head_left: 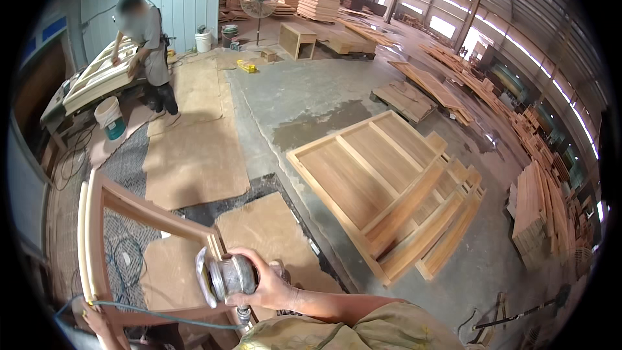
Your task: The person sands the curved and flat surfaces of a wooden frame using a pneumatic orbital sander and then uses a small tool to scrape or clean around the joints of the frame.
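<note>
My right hand (271, 286) is wrapped round a grey orbital sander (231, 277), its round pad tilted toward the left. A thin teal hose (162, 316) runs leftward from the fitting under the sander, across the lower bar of a pale wooden frame (155, 211). The frame stands in front of me with an open middle, and the sander is by its right side. At its lower left corner, my left hand (97, 324) has its fingers curled over the wood, with the hose passing close by the fingertips.
Wooden panels (363, 175) and loose boards lie stacked to the right. Brown sheets (194, 162) cover the floor ahead. At far left, a co-worker (152, 45) bends over another frame (103, 78) on a bench, near a white bucket (107, 113). A fan (258, 6) stands farther back.
</note>
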`<state>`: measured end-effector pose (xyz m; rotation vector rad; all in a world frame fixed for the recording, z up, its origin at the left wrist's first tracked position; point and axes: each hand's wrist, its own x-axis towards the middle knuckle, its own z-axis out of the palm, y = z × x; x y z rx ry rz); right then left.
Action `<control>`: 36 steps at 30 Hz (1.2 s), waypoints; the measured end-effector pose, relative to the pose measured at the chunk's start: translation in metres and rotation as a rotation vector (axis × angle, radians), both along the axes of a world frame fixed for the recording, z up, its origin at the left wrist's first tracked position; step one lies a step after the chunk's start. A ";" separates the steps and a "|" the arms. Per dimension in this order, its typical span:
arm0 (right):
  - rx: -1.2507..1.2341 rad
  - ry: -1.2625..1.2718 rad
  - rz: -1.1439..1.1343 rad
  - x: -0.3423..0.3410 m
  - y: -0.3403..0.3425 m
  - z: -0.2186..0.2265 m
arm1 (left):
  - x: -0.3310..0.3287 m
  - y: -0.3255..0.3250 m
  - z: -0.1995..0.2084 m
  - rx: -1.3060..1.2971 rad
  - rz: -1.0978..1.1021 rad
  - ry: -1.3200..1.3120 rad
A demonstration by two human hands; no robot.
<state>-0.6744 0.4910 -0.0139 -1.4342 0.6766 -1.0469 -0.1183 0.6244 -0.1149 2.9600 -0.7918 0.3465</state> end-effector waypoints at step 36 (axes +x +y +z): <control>0.636 0.580 0.223 0.105 -0.506 -0.202 | -0.023 -0.609 -0.130 0.520 -0.818 -0.024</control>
